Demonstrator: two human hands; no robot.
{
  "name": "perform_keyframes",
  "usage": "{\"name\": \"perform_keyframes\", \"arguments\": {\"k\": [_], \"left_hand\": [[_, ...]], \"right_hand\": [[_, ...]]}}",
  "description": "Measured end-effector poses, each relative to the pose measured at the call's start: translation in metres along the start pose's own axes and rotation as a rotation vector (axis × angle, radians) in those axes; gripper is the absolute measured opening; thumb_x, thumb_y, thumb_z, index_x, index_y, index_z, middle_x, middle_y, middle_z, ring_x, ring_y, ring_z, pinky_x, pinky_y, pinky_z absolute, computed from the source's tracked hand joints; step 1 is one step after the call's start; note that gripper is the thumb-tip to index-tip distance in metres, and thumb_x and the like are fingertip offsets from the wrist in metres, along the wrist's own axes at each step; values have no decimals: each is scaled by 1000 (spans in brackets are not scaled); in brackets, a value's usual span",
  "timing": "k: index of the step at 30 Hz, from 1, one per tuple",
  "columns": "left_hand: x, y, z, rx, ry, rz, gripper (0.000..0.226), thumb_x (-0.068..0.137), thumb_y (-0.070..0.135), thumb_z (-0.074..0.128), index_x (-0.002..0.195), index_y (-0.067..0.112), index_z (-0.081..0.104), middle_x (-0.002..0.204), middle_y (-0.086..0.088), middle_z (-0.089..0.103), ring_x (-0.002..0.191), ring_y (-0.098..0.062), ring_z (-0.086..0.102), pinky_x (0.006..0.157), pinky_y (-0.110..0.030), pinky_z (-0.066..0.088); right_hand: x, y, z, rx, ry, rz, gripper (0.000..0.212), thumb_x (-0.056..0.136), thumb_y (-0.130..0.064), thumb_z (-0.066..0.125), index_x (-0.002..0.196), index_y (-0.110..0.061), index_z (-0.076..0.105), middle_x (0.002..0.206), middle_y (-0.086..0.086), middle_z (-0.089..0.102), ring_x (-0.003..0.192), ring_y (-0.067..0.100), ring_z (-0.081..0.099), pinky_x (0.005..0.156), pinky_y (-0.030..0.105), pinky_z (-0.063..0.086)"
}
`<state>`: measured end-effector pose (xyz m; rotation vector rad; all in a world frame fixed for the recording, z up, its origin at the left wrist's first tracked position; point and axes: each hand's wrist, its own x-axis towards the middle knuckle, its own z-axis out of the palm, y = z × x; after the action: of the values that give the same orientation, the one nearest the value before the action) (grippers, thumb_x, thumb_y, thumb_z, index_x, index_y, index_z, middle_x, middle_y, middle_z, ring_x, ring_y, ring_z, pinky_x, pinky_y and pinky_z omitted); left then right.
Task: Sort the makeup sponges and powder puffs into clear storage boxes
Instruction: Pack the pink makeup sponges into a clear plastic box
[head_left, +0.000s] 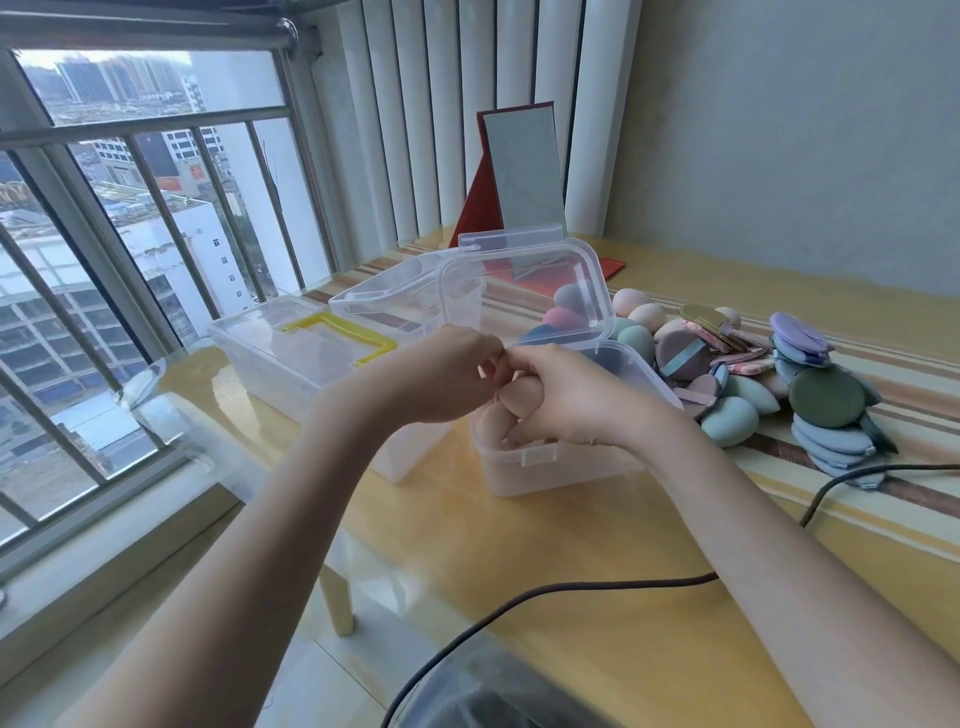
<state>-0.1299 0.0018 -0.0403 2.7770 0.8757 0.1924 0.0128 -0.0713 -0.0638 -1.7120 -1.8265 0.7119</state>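
A clear storage box (540, 470) with its lid (524, 283) raised stands in the middle of the table and holds beige makeup sponges (493, 423). My right hand (566, 397) is over the box, fingers curled round a beige sponge (522, 392). My left hand (447, 376) meets it from the left with curled fingers; whether it holds anything cannot be made out. A heap of sponges and powder puffs (748, 374) in blue, green, pink and purple lies to the right of the box.
Two more clear boxes stand to the left: an open one (384, 301) and a shut one with a yellow handle (337, 338). A red-backed mirror (519, 176) stands behind. A black cable (571, 590) crosses the near table. A window railing (104, 291) is on the left.
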Motion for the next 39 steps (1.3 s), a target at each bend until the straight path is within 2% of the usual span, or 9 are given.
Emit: {"name": "perform_keyframes", "arguments": {"k": [4, 10, 13, 18, 21, 26, 31, 36, 39], "left_hand": [[-8, 5, 3, -65, -14, -42, 33, 70, 34, 74, 93, 21, 55, 91, 9, 52, 88, -12, 51, 74, -24, 41], [-5, 10, 7, -51, 22, -66, 43, 70, 26, 79, 108, 12, 62, 97, 3, 52, 90, -14, 48, 76, -23, 39], [-6, 10, 6, -55, -1, -60, 35, 73, 23, 77, 106, 19, 64, 100, 3, 51, 91, -13, 48, 78, -24, 40], [-8, 8, 4, -58, -24, -60, 20, 73, 24, 76, 91, 26, 67, 104, 1, 53, 97, -15, 52, 87, -31, 46], [-7, 9, 3, -44, -15, -72, 23, 71, 25, 79, 90, 23, 65, 101, 1, 54, 95, -16, 52, 84, -30, 47], [-7, 9, 4, -29, -7, -85, 30, 72, 18, 75, 102, 16, 67, 106, -3, 56, 98, -18, 54, 88, -33, 48], [-8, 9, 3, -51, -18, -78, 20, 75, 20, 75, 92, 18, 67, 106, -2, 54, 98, -16, 53, 87, -29, 46], [-9, 11, 4, -59, -7, -72, 19, 77, 19, 74, 82, 27, 58, 106, 0, 53, 97, -15, 52, 84, -25, 45], [-8, 10, 5, -50, 2, -73, 16, 77, 20, 73, 86, 24, 61, 107, -1, 53, 97, -15, 51, 86, -27, 45]], "right_hand": [[1, 0, 1, 28, -29, -1, 39, 72, -10, 78, 87, -34, 52, 91, -11, 60, 87, 8, 58, 77, 27, 52], [-5, 5, -11, 161, -134, 112, 48, 71, -17, 78, 107, -34, 53, 102, -4, 64, 92, 9, 62, 78, 26, 54], [-10, 5, -22, 243, -169, 179, 41, 77, -27, 76, 109, -27, 51, 92, -4, 64, 79, 4, 62, 69, 16, 53], [-15, 7, -37, 240, -177, 113, 23, 76, -31, 79, 95, -26, 67, 83, -9, 63, 79, 2, 58, 77, 15, 48], [-15, 3, -36, 243, -215, 63, 28, 74, -21, 82, 100, -25, 72, 79, -4, 58, 69, -1, 52, 69, 10, 46], [-14, -2, -30, 180, -271, 28, 35, 78, -13, 79, 108, -27, 67, 111, 0, 66, 84, 11, 63, 87, 34, 53], [-15, -3, -30, 109, -258, 53, 33, 77, -8, 76, 101, -30, 70, 99, -11, 71, 79, -5, 64, 79, 24, 54], [-18, -9, -29, 160, -250, 93, 31, 78, 3, 70, 93, -24, 75, 97, 8, 71, 68, -1, 66, 58, 12, 50], [-17, -13, -25, 104, -251, 102, 31, 80, 2, 68, 84, -29, 72, 96, 9, 70, 66, 0, 65, 56, 14, 52]]}}
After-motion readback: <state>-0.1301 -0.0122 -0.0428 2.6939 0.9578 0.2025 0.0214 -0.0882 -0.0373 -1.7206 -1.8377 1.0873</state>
